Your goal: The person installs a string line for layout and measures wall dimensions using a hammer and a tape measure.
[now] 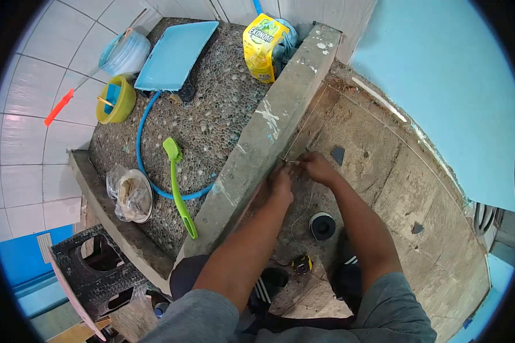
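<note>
My left hand is closed in a pinch close to the low concrete curb. Right beside it, my right hand pinches a thin string, by a small nail-like piece between the hands. The string runs taut from there along the curb to the far corner. A loose length of it trails down toward a spool with a dark centre, standing on the floor. My left fingertips are partly hidden. Below the spool lies a yellow and black tape measure, near my feet.
Left of the curb, a pebbled surface holds a blue tray, green brush, blue hose, yellow bowl and yellow pouch. Dark shards lie on the rough floor. A second string follows the blue wall.
</note>
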`<state>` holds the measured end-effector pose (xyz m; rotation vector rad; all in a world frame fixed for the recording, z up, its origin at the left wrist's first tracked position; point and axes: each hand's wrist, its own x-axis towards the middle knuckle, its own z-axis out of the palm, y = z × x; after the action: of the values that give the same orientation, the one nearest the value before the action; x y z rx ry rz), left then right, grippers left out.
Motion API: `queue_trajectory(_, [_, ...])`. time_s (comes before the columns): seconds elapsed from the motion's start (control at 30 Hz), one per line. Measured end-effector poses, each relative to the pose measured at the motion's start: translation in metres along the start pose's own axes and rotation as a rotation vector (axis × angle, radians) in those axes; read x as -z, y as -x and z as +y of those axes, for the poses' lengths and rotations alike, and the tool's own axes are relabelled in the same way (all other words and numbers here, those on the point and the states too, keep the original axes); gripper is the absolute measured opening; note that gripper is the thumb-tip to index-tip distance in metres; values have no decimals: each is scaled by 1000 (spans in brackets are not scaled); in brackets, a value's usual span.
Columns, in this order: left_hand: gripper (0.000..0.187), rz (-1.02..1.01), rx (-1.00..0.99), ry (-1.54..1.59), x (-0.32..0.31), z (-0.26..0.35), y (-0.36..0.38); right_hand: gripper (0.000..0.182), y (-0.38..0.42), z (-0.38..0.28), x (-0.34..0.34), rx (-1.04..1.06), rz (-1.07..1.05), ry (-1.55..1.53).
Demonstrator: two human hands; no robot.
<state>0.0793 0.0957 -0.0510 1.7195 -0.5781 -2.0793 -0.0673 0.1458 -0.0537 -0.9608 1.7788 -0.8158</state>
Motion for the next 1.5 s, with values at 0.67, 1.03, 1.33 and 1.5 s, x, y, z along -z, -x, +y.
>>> queue_trajectory(0.67, [8, 124, -38, 89, -10, -5, 3, 10, -6, -27, -3, 322, 407, 395])
queue_trajectory(1.03, [27, -30, -151, 114, 1, -13, -11, 16, 6, -30, -34, 67, 295, -139])
queue_trajectory(1.33, [30, -55, -108, 115, 14, -29, -29, 18, 16, -35, -37, 298, 280, 22])
queue_trajectory(1.5, [15, -75, -111, 117, 10, -19, -16, 14, 12, -17, -35, 112, 267, -301])
